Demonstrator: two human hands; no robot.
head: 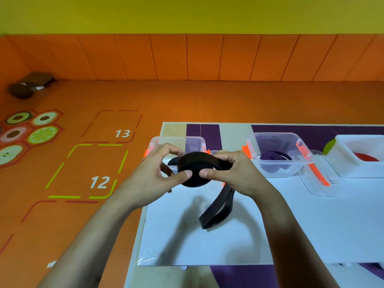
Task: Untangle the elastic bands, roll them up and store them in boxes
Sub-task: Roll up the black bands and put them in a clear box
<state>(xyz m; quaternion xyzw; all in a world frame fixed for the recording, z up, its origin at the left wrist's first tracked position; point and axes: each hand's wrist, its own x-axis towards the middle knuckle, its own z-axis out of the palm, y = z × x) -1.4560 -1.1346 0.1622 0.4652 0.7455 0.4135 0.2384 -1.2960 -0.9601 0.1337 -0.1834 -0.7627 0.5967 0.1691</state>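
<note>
1. So, a black elastic band roll (194, 173) is held up over the white tabletop (291, 225), gripped from both sides at once.
2. Its left edge is pinched by the left hand (154, 173), with the thumb pressed flat on the near face and the fingers curled over the far side.
3. Same deal on the right: the roll is gripped by the right hand (236, 173), thumb on the near face, and the two thumb tips are almost touching.
4. A loose tail (216, 213) of the band is left dangling below the right hand, with its end resting on the tabletop.
5. Just behind the hands a clear box (176, 139) is mostly hidden, so its contents can't be made out.
6. Further right, a purple roll (272, 161) is seen inside a second clear box (252, 142), and a lid (318, 183) with an orange clip is laid beside it.
7. At the right edge, a red roll (365, 157) is tucked in a white box (345, 161).
</note>
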